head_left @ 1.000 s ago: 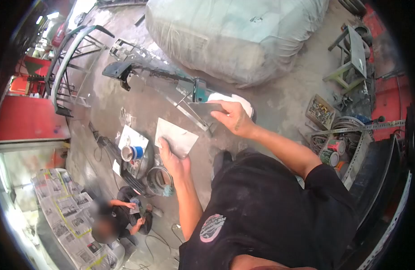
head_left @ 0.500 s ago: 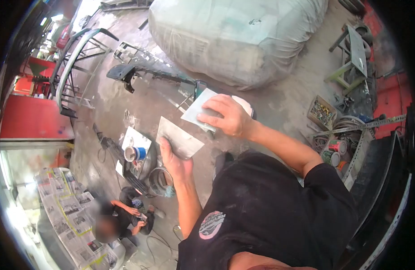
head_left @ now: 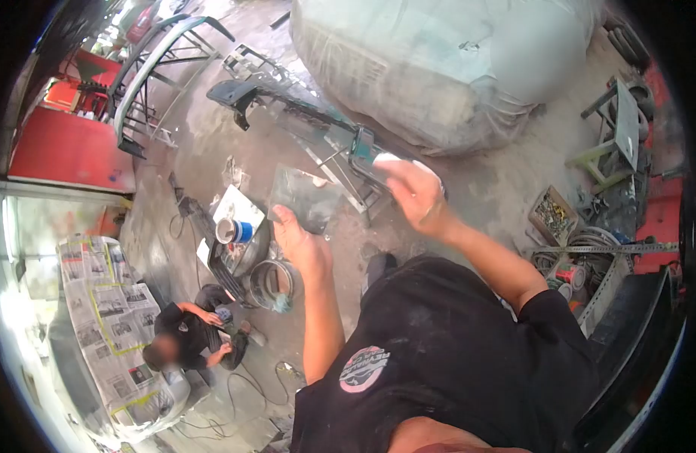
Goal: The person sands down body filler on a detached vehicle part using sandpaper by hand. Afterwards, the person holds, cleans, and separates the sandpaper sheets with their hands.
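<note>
My left hand [head_left: 306,245] grips a thin, square, greyish putty plate [head_left: 306,205] by its lower edge, thumb on its face. A small pale smear of putty shows near the plate's upper edge. My right hand [head_left: 419,198] is raised to the right of the plate, apart from it and blurred by motion. A pale strip at its fingertips looks like the light putty spreader [head_left: 383,159] turned edge-on; most of it is hidden. Beyond the right hand, a dark car bumper [head_left: 287,110] lies across a metal stand [head_left: 335,167].
A car under plastic sheeting [head_left: 408,83] stands ahead. At left are an open can [head_left: 235,231], a round metal basin [head_left: 271,285] and a seated person [head_left: 201,332] beside a newspaper-covered panel [head_left: 114,309]. On the right are a green bench [head_left: 616,143] and a parts box [head_left: 553,214].
My right hand has moved right, away from the plate, and the spreader has turned from face-on to edge-on. The left hand's plate has tilted. The whole view has shifted.
</note>
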A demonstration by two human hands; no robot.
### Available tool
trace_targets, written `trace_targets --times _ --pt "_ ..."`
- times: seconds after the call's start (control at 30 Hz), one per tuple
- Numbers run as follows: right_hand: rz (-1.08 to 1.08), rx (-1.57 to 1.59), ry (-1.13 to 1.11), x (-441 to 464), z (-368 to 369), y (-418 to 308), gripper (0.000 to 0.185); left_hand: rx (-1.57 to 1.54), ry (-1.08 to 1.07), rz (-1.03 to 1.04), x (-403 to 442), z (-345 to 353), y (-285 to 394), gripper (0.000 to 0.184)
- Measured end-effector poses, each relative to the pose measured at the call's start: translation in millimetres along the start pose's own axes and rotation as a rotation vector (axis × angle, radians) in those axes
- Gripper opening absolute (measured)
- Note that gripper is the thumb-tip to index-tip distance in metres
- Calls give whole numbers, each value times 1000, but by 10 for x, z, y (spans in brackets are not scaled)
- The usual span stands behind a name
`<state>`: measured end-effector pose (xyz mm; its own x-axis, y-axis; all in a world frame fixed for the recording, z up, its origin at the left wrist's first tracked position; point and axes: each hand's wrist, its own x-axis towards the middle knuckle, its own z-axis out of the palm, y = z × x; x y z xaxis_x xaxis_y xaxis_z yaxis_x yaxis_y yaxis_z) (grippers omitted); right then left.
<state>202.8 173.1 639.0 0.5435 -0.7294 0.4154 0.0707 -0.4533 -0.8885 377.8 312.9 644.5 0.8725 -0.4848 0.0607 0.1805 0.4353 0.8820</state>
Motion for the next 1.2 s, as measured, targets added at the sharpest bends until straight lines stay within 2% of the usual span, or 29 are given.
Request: trace_targets --times 0.07,0.17,0.23,0.27,0.3,0.33,0.43,0.47,0.53,0.67,0.77,0.83,0.97,1.07,1.2 --pt "-362 -276 -115 -68 133 -38 44 -19 -1 4 12 100 -32 46" --pt "-433 -241 -225 -120 334 -258 48 -42 -32 24 11 185 -57 44" --pt "-480 -239 -203 -188 480 -289 48 -44 -53 42 -28 251 -33 44" --pt "-528 -230 -186 -210 527 -279 48 48 55 38 -76 313 17 46" --pt "-528 -230 -185 -209 545 -268 48 141 166 35 -99 351 47 48" --pt "-525 -219 -184 -210 559 -259 47 153 210 41 -82 328 1 53" --pt "-549 -230 -178 -215 603 -191 47 121 294 2 -66 306 -38 53" --pt "-586 -257 -172 -156 599 -153 46 117 290 2 -40 341 -49 53" --pt "-565 -274 -140 -27 638 -124 46 -44 142 55 -35 363 -22 52" --pt "-493 -282 -130 -89 695 -197 46 -91 131 52 48 306 -46 51" --pt "-571 -240 -114 -115 735 -165 46 15 264 -40 16 295 9 52" --pt "-573 -265 -139 12 720 -123 45 -44 118 71 91 244 -33 54" --pt "-557 -295 -97 46 746 -182 45 -92 117 65 115 286 -12 54" --pt "-589 -270 -127 -108 811 -155 45 -5 206 2 91 226 -16 54" --pt "-583 -271 -163 47 765 -112 44 -45 137 59 147 174 -114 54"
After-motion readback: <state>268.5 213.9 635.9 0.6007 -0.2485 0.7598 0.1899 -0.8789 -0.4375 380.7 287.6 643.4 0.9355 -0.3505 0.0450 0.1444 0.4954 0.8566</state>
